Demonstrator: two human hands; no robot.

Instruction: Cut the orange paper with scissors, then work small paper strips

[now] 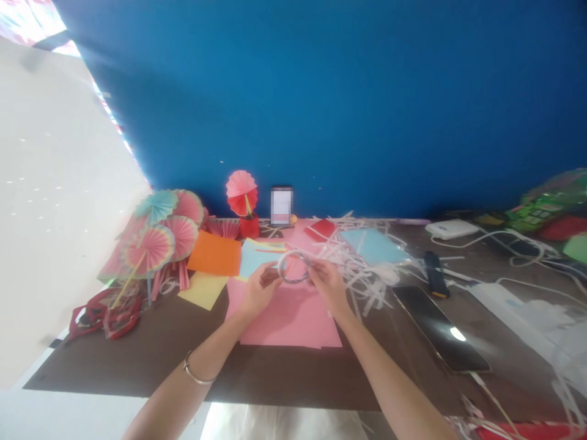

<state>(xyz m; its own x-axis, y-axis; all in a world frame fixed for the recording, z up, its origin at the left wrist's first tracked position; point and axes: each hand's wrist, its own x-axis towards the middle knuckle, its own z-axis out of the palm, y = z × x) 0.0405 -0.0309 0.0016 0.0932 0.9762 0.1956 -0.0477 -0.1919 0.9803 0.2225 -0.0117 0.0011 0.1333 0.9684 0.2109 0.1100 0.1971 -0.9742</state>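
A thin whitish roll of tape [294, 281] is raised over a stack of pink paper [288, 324]. My left hand [261, 288] has its thumb and fingers closed at the roll's left edge. On the opposite edge, my right hand [328, 285] pinches the roll between thumb and fingers. Just behind the roll lie light blue paper [252, 260] and a yellow strip. To the left are an orange sheet [214, 253] and a yellow sheet [203, 290].
Folded paper fans [147, 248] crowd the left side, and a pink-red fan [242, 192] stands at the back. White paper strips [367, 287] are heaped right of the pink sheets. Further right lie a phone [440, 330], a dark cutter-like tool [435, 273] and white cables.
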